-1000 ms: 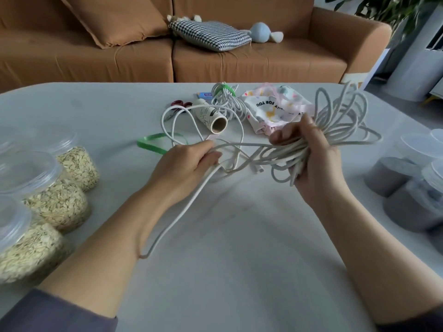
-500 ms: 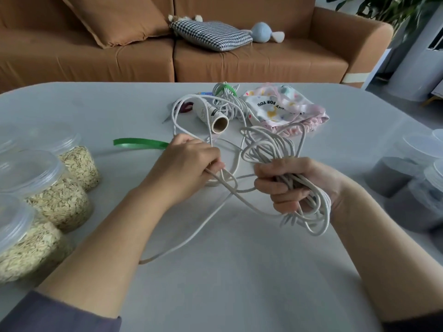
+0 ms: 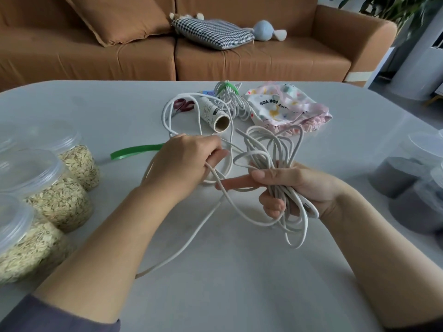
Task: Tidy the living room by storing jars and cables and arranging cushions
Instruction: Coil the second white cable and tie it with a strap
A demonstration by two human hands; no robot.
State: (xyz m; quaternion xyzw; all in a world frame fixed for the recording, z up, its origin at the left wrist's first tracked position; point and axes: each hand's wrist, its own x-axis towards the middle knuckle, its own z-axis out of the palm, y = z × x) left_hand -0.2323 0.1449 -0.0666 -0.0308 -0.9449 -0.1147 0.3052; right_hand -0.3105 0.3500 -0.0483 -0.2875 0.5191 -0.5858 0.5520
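Another loop joins the cable [image 3: 275, 161] coil.
The right hand [image 3: 297, 188] fingers [image 3: 273, 206] clench the coil, index now straightened under a strand; the left hand [image 3: 182, 161] grips slack beside them.

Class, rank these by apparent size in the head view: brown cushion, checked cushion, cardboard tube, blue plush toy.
1. brown cushion, partly cut off by the frame.
2. checked cushion.
3. cardboard tube and blue plush toy look alike; the toy lies farther away.

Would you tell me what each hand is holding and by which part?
The right hand grips the long white cable around its bundled loops; the left hand holds a loose strand of it.
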